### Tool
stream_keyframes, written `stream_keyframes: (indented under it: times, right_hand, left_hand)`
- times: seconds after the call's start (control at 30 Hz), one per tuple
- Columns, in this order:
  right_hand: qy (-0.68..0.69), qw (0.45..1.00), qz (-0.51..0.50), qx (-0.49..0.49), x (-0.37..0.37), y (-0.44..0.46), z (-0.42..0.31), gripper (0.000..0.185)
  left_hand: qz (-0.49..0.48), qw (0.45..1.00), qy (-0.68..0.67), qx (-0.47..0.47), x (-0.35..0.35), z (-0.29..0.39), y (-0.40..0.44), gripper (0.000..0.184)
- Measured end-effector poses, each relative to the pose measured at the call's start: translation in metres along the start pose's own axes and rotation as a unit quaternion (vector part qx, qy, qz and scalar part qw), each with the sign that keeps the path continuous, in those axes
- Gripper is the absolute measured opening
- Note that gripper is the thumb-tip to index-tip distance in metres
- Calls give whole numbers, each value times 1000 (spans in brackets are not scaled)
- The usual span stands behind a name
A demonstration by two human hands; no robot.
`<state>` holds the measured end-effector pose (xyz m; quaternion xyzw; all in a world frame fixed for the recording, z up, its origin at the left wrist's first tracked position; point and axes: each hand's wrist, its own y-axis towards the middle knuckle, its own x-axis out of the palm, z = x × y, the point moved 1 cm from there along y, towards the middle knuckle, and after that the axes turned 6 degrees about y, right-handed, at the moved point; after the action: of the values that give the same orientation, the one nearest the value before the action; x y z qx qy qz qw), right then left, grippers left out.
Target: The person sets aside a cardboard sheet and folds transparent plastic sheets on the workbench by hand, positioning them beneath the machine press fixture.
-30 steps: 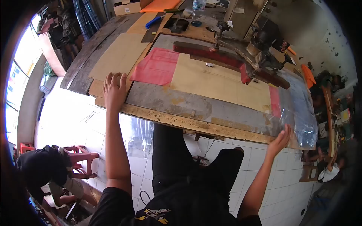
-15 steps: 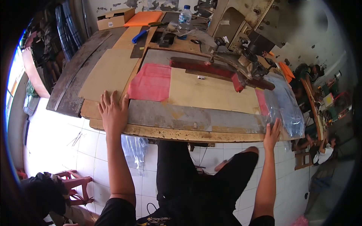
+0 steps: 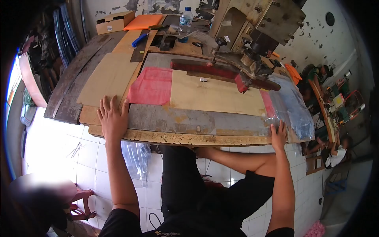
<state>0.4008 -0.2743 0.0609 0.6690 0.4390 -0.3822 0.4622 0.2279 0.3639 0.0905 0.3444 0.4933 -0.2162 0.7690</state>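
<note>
My left hand [image 3: 113, 120] lies flat with its fingers spread on the front left of the worktable [image 3: 185, 139]. Its fingertips reach the lower edge of a tan sheet [image 3: 108, 77]. At the front right, my right hand [image 3: 278, 136] rests on the table edge, fingers apart, by a clear plastic sheet [image 3: 298, 120]; neither hand holds anything. Between them a pale yellow sheet [image 3: 217, 96] lies on a grey plate [image 3: 177, 121], with a pink piece [image 3: 152, 87] at its left end. A long dark red bar [image 3: 205, 67] extends over its back edge.
A press-like machine [image 3: 252, 59] stands behind the bar. Toward the back are a water bottle [image 3: 185, 23], a blue-handled tool [image 3: 140, 40], an orange packet [image 3: 143, 22] and a cardboard box [image 3: 115, 22]. People sit at another bench [image 3: 321, 108] on the right. A red stool [image 3: 83, 201] stands lower left.
My right leg has swung up, its bare shin now showing crosswise under the table edge. The view has shifted slightly. Both hands stay on the table, and the sheets look unmoved.
</note>
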Motion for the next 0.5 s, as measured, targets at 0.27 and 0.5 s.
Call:
stream_keyframes:
  times: [0.27, 0.5]
  right_hand:
    - [79, 996, 39, -28, -3, 2, 7, 74]
    - [202, 978, 44, 6, -10, -3, 4, 70]
  left_hand:
    - [13, 1000, -4, 7, -7, 3, -2, 68]
    - [12, 1000, 3, 7, -9, 5, -1, 63]
